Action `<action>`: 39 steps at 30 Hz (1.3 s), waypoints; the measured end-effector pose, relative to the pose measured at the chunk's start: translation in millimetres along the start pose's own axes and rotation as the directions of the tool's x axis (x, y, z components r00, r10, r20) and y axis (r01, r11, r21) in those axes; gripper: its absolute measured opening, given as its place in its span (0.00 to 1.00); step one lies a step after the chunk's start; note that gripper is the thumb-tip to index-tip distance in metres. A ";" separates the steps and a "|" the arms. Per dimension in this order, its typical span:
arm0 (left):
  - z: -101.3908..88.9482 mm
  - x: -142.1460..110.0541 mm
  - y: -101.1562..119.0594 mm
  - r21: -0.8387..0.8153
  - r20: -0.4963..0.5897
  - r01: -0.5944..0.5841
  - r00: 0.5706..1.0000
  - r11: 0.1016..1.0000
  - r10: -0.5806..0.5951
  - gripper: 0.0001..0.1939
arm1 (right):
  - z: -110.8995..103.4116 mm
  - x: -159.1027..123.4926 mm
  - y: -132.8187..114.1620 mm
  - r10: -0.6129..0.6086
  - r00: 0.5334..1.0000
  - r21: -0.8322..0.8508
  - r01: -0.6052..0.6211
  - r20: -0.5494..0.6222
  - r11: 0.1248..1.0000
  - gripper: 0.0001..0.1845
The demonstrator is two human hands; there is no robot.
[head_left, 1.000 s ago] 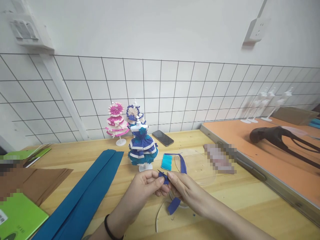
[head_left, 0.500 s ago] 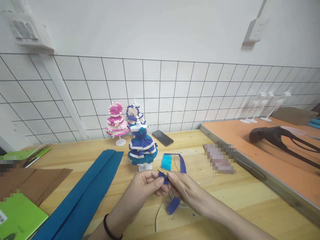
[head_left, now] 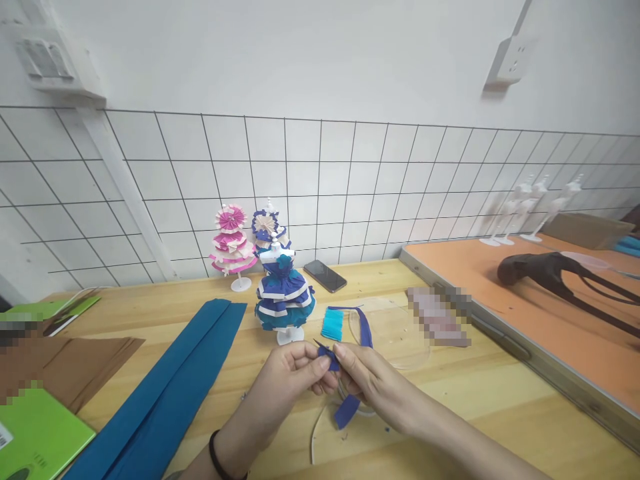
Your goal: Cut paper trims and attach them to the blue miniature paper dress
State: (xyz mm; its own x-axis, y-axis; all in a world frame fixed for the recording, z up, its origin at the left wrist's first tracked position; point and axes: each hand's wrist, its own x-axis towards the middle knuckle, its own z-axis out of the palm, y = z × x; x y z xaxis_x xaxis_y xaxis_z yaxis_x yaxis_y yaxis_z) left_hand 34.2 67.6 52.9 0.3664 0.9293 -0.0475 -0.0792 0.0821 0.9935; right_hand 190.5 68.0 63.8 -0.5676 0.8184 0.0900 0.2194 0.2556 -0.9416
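My left hand (head_left: 299,373) pinches a small piece of dark blue crepe paper (head_left: 329,361) between thumb and fingers. Against it, my right hand (head_left: 373,380) is closed on a thin dark pointed tool (head_left: 323,345), mostly hidden by the fingers, so its kind is unclear. A loose dark blue paper strip (head_left: 347,412) lies under the right hand. Just beyond the hands stands a small dress form (head_left: 286,290) in a ruffled blue, white and teal paper dress. A pleated turquoise paper piece (head_left: 333,324) and a longer blue paper strip (head_left: 365,327) lie beside it.
Two more dressed forms, one with a pink dress (head_left: 233,243), stand behind. A phone (head_left: 325,276) lies near the wall. Folded teal paper (head_left: 185,380), brown paper (head_left: 90,363) and a green packet (head_left: 45,433) lie left. An orange board (head_left: 470,273) with bare forms is right.
Both hands keep nearly the same place and grip. The small blue paper piece and the tool tip have shifted slightly between the fingers.
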 end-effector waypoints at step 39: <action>-4.6 -2.3 9.6 0.123 0.024 -0.044 0.999 0.991 0.041 0.10 | -10.7 -5.1 -3.6 0.039 0.999 -0.165 -0.037 0.009 0.986 0.26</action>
State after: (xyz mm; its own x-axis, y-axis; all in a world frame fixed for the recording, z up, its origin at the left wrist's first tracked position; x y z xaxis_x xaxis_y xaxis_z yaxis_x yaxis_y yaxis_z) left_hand 28.3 67.9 62.1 0.3849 0.9230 -0.0039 0.0197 -0.0040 0.9998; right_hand 201.1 68.4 70.1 -0.5654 0.8232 0.0505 0.3679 0.3065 -0.8779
